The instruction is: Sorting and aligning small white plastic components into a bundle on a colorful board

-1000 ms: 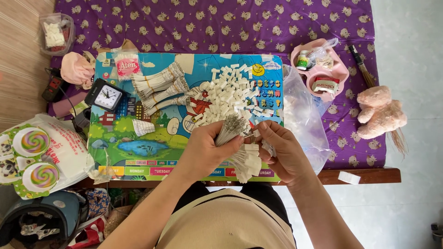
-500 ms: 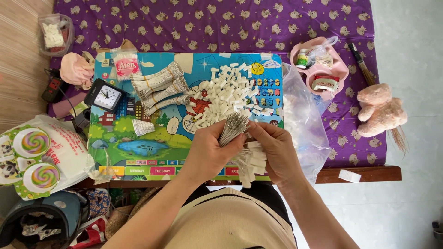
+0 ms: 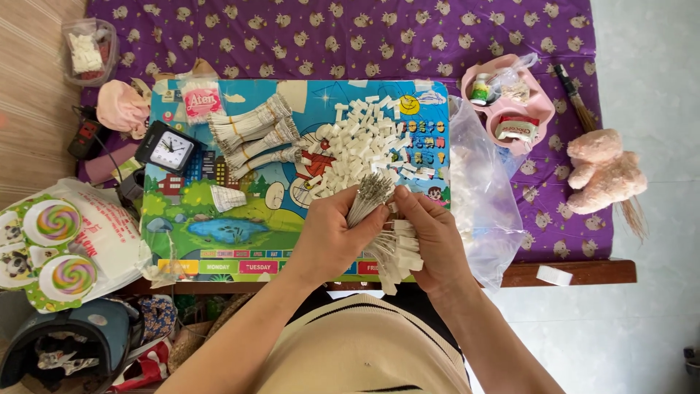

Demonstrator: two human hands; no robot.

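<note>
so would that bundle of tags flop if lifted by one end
Probably: the bundle is many thin strands with white tabs fanning out below the left hand and right hand, so the loose ends likely droop. It looks light, and strands could slip out unless gripped tightly.

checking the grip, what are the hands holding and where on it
Both hands hold one bundle of thin tagged strings: left hand around the middle, right hand at the white-tag end.

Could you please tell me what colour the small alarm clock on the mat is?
The alarm clock has a black case and white face, in the head view.
</note>
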